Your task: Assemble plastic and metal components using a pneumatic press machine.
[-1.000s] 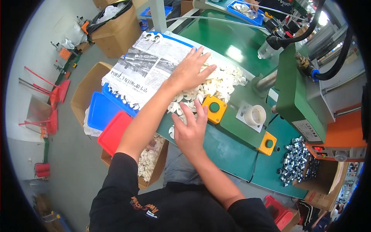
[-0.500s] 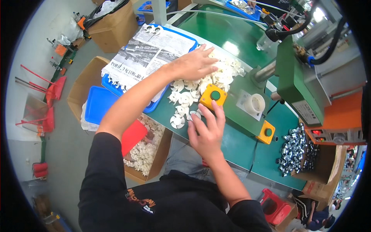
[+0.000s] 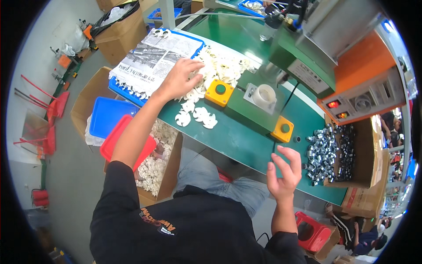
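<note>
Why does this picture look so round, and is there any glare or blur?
Head view: fisheye lens, so black corners and edges bending toward the rim; head view: white glare on the green surface beyond the white parts; head view: left hand and right hand fairly sharp, small background details at the right rim unclear.

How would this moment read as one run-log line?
Left hand: open, at white bladed parts | Right hand: open, near shiny metal pieces | White ring: atop green machine base
</note>
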A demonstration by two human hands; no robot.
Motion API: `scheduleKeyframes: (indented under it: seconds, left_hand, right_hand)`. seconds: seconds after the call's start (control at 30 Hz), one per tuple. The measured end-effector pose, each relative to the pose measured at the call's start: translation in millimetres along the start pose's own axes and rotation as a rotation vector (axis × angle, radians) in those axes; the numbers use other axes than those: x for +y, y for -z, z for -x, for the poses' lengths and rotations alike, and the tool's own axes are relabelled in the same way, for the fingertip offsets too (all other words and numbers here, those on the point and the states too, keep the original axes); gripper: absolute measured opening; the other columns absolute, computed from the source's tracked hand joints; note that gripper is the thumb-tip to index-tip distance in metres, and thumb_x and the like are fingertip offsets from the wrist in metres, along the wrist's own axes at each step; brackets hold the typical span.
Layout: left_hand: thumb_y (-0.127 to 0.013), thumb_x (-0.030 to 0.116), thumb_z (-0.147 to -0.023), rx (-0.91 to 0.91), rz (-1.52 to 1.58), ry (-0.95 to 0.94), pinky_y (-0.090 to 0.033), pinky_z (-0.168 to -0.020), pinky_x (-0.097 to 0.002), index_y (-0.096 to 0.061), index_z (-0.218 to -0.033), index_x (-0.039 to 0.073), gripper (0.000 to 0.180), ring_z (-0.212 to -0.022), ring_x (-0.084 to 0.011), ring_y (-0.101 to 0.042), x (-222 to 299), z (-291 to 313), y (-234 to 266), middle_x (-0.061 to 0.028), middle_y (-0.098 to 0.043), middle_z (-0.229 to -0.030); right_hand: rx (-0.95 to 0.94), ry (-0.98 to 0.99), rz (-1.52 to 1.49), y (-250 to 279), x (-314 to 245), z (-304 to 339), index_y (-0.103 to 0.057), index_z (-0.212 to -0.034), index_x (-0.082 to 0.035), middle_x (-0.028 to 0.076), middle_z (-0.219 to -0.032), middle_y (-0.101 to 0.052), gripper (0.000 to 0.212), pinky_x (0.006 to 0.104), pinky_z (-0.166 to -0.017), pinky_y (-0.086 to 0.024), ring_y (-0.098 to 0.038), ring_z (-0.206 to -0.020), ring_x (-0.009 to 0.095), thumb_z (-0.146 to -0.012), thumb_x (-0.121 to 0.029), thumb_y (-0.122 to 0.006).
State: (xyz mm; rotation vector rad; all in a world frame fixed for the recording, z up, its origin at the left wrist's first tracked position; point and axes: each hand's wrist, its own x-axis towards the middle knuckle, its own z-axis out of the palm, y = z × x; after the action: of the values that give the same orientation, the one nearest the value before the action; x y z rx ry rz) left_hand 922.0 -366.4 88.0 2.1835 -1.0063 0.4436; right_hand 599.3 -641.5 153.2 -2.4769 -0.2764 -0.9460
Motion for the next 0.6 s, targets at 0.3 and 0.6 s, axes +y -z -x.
scheduleKeyframes:
  seconds: [0.3,0.6]
  left_hand:
    - [-0.080,-0.002,-0.081,0.401,0.102,0.048,-0.054,-0.087,-0.0356,-0.071,-0.103,0.003,0.024,-0.105,-0.0263,-0.067,75,28,-8,-0.0120,-0.071,-0.115]
    - [-0.077,-0.013,-0.076,0.150,0.657,-0.204,-0.060,-0.088,-0.0374,-0.075,-0.103,0.006,0.033,-0.107,-0.0301,-0.069,208,56,-99,-0.0152,-0.062,-0.119]
  right_hand:
    - [-0.012,-0.165,-0.013,66,19,66,-0.073,-0.104,0.002,0.020,-0.113,-0.069,0.026,0.0421,-0.084,-0.057,-0.069,-0.098,0.035,-0.078,0.000,-0.076]
    - [0.101,-0.527,-0.728,-23,45,27,-0.063,-0.132,0.003,0.017,-0.130,-0.066,0.053,0.0337,-0.086,-0.057,-0.070,-0.098,0.023,-0.082,0.000,-0.080]
